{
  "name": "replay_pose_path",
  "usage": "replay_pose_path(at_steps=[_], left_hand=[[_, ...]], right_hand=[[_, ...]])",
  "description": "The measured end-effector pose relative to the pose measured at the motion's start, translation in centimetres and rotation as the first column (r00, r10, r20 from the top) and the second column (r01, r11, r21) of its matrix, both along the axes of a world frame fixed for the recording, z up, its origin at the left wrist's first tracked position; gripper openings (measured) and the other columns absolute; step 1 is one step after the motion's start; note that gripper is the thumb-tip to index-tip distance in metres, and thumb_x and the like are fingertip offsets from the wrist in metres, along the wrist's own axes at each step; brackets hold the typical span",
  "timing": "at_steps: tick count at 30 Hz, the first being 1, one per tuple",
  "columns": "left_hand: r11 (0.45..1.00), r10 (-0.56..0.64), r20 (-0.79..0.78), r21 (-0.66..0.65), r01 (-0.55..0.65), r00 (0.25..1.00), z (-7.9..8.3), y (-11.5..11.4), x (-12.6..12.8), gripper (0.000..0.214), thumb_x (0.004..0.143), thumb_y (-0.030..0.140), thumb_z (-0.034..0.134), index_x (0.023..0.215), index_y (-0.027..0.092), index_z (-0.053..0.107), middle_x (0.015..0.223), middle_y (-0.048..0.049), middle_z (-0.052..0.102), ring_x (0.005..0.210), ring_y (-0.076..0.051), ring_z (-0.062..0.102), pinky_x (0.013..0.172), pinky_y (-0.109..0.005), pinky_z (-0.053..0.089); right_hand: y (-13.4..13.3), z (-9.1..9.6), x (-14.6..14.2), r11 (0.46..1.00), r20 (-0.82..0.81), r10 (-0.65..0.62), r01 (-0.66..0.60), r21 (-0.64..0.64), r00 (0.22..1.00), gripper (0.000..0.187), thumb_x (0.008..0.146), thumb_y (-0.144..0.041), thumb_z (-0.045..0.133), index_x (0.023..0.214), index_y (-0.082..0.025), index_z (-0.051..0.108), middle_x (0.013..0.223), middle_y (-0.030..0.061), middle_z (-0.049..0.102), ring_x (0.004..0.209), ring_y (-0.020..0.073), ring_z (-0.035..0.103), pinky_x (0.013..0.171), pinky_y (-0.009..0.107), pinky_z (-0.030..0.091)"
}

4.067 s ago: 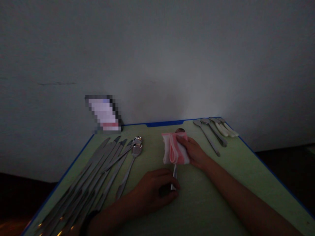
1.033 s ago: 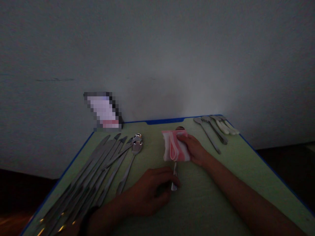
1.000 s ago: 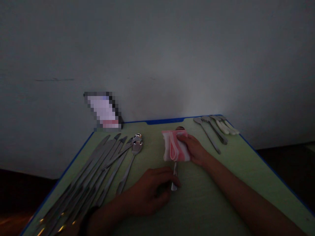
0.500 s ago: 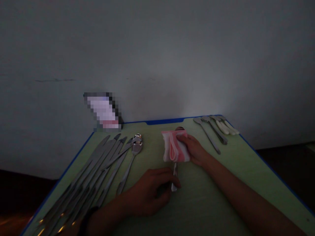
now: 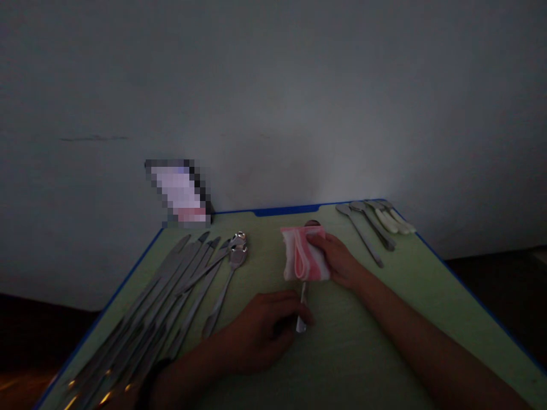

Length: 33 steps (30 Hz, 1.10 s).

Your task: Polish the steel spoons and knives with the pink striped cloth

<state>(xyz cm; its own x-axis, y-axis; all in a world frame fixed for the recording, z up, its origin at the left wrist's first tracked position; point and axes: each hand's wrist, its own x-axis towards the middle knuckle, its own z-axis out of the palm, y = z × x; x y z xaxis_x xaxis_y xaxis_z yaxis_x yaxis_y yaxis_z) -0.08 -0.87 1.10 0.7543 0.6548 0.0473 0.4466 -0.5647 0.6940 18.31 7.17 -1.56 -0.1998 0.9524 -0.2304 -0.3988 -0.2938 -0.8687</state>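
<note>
A spoon (image 5: pixel 301 322) points away from me in the middle of the table, its bowl tip just showing beyond a folded pink-and-white cloth (image 5: pixel 289 253). My right hand (image 5: pixel 337 259) grips the cloth from the right, thumb on top; the cloth covers most of the spoon's upper part. Near the handle's end, my left hand (image 5: pixel 267 327) has its fingers curled on the spoon. To the left of that hand lie several table knives (image 5: pixel 171 290) in a slanted row, with a shiny spoon (image 5: pixel 237 257) beside them.
More spoons (image 5: pixel 361 236) and white-handled cutlery (image 5: pixel 387 221) lie at the far right of the green table (image 5: pixel 265 250) with its blue edge. A blurred-out phone-like device (image 5: pixel 177 191) leans on the grey wall (image 5: pixel 273 102) at the back left.
Almost nothing differs. The lower end of the spoon's handle has shifted very slightly to the left; both hands and the cloth stay in place.
</note>
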Motion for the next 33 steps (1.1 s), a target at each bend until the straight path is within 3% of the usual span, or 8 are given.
replay_pose_path(at_steps=[10, 15, 20, 27, 33], left_hand=[[0.999, -0.044, 0.006, 0.002, 0.044, 0.999, 0.6, 0.0, -0.3, 0.029, 0.080, 0.008, 0.045, 0.102, 0.023, 0.055, 0.084, 0.0001, 0.055, 0.074, -0.014, 0.053, 0.071, -0.026, 0.040], [0.998, 0.062, 0.021, -0.034, -0.061, 0.998, -0.3, 0.0, 0.2, 0.012, 0.086, 0.021, 0.049, 0.096, 0.021, 0.056, 0.078, 0.0016, 0.055, 0.065, -0.011, 0.051, 0.064, -0.023, 0.040], [0.987, 0.152, -0.001, -0.060, -0.151, 0.988, -0.5, 0.1, 0.3, 0.021, 0.081, 0.014, 0.047, 0.099, 0.020, 0.057, 0.076, 0.0026, 0.055, 0.061, -0.010, 0.049, 0.059, -0.021, 0.039], [0.999, 0.045, -0.131, -0.017, -0.047, 0.990, 0.6, 0.0, -0.1, 0.040, 0.071, 0.009, 0.047, 0.106, 0.024, 0.060, 0.067, 0.0040, 0.059, 0.058, -0.012, 0.053, 0.065, -0.024, 0.043], [0.999, 0.028, -0.143, 0.034, -0.023, 0.989, 0.2, -0.3, 0.0, 0.036, 0.073, 0.011, 0.048, 0.104, 0.025, 0.061, 0.067, 0.0036, 0.062, 0.061, -0.013, 0.057, 0.070, -0.026, 0.043]], right_hand=[[0.0, 0.0, 0.1, 1.000, -0.002, -0.005, 0.005, -0.021, 1.000, 0.028, 0.064, -0.035, 0.071, 0.082, -0.016, 0.062, 0.068, 0.0014, 0.065, 0.060, 0.0139, 0.057, 0.058, 0.026, 0.045], [-0.1, 0.0, 0.1, 0.998, -0.035, 0.043, -0.041, 0.055, 0.998, 0.032, 0.066, -0.038, 0.070, 0.088, -0.016, 0.061, 0.072, 0.0013, 0.064, 0.062, 0.0132, 0.057, 0.062, 0.026, 0.046], [-0.2, -0.2, -0.2, 0.987, -0.054, -0.025, 0.033, 0.156, 0.998, 0.033, 0.067, -0.039, 0.069, 0.094, -0.021, 0.059, 0.080, -0.0012, 0.065, 0.067, 0.0126, 0.056, 0.066, 0.026, 0.046], [0.1, -0.6, -0.3, 0.967, 0.009, -0.184, 0.179, 0.180, 0.983, 0.030, 0.063, -0.037, 0.072, 0.084, -0.018, 0.062, 0.081, 0.0005, 0.065, 0.067, 0.0130, 0.056, 0.067, 0.029, 0.046], [0.3, -0.6, -0.1, 0.975, -0.037, -0.173, 0.177, 0.135, 0.984, 0.032, 0.060, -0.033, 0.076, 0.085, -0.018, 0.062, 0.082, 0.0013, 0.066, 0.068, 0.0137, 0.059, 0.069, 0.030, 0.047]])
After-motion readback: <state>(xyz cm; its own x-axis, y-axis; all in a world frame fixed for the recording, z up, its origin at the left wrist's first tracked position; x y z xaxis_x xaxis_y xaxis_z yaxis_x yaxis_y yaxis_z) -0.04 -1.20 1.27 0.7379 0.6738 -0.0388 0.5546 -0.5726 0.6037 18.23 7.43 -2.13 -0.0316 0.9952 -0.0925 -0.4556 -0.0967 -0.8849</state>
